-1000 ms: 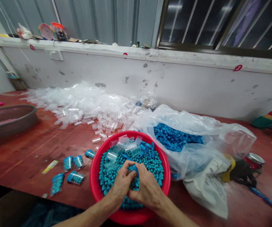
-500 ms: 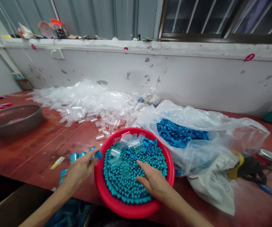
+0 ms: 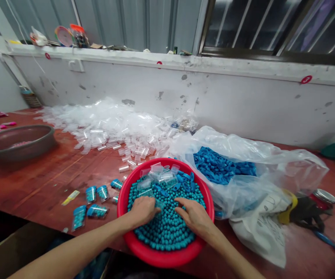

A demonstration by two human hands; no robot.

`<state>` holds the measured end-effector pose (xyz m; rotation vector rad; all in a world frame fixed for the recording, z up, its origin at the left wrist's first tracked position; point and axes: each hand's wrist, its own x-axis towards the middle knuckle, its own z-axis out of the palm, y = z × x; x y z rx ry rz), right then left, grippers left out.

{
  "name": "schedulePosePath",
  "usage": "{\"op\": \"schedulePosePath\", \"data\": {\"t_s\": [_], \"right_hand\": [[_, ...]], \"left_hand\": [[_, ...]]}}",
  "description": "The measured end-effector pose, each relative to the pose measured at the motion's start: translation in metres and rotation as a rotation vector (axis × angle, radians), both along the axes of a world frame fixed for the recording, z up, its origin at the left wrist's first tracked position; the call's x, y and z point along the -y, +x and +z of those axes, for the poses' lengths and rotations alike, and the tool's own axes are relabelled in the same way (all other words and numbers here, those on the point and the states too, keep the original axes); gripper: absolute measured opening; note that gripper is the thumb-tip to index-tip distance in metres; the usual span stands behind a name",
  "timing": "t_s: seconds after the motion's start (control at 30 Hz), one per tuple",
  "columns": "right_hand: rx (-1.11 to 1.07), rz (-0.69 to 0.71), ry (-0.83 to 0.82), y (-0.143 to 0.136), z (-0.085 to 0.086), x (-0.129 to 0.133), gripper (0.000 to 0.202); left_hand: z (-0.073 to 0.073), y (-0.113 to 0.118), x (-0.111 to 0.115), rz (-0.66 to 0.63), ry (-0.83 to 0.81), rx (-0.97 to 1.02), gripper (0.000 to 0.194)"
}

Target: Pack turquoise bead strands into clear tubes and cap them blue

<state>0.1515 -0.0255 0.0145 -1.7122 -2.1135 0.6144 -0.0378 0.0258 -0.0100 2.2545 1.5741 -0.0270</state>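
Note:
In the head view, a red basin (image 3: 167,262) holds many teal beads (image 3: 170,232), with clear plastic tubes (image 3: 166,176) and blue caps (image 3: 186,186) lying on top. My left hand (image 3: 143,211) is over the left part of the beads, fingers curled and closed at a clear plastic tube (image 3: 159,205) that is mostly hidden. On the right side, my right hand (image 3: 195,217) rests at the beads, thumb and forefinger apart, with nothing visible between them. Left of the basin lie several bead-filled tubes with blue caps (image 3: 97,211).
Behind the basin spreads a heap of clear tubes (image 3: 112,124). A plastic bag (image 3: 284,162) of blue caps (image 3: 222,164) lies at the right, near a white cloth bag (image 3: 260,236) and a lidded jar (image 3: 324,197). A grey-brown basin (image 3: 19,149) stands at the left.
My left hand has left the capped tubes beside the basin and moved right, into the basin. The capped tube it held now lies outside. My right hand stays over the beads.

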Motion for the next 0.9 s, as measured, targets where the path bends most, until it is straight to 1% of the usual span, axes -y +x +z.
{"op": "schedulePosePath", "data": {"t_s": [0.1, 0.2, 0.3, 0.4, 0.47, 0.53, 0.63, 0.73, 0.77, 0.83, 0.9], "right_hand": [[-0.021, 0.004, 0.001, 0.007, -0.003, 0.001, 0.033], [-0.041, 0.006, 0.002, 0.011, -0.006, 0.001, 0.032], [-0.069, 0.000, 0.006, 0.012, -0.007, 0.001, 0.032], [-0.097, 0.012, 0.003, 0.012, -0.008, 0.001, 0.032], [-0.107, 0.022, -0.004, 0.012, -0.008, 0.001, 0.032], [-0.119, 0.031, -0.011, 0.012, -0.008, 0.000, 0.031], [-0.153, 0.040, -0.007, 0.011, -0.005, -0.001, 0.030], [-0.241, 0.053, -0.010, 0.012, -0.003, 0.001, 0.027], [-0.287, 0.046, -0.019, 0.014, -0.003, 0.001, 0.026], [-0.392, 0.003, -0.053, 0.018, -0.005, 0.000, 0.027], [-0.486, -0.056, -0.117, 0.023, -0.008, -0.003, 0.028]], "left_hand": [[-0.004, 0.007, -0.014, -0.022, -0.034, 0.045, 0.030], [-0.003, 0.014, -0.022, -0.073, -0.095, 0.104, 0.027], [0.002, 0.013, -0.022, -0.095, -0.155, 0.132, 0.017], [0.006, 0.005, -0.019, -0.064, -0.212, 0.118, 0.000], [0.005, 0.005, -0.017, -0.046, -0.279, 0.129, 0.014], [-0.001, 0.014, -0.016, -0.031, -0.361, 0.174, 0.022], [-0.014, 0.041, -0.015, -0.001, -0.514, 0.296, 0.022], [-0.020, 0.060, -0.016, 0.032, -0.687, 0.490, 0.007], [-0.020, 0.061, -0.016, 0.044, -0.737, 0.564, 0.003], [-0.017, 0.055, -0.019, 0.063, -0.826, 0.697, 0.015], [-0.013, 0.043, -0.023, 0.078, -0.903, 0.790, 0.024]]}}
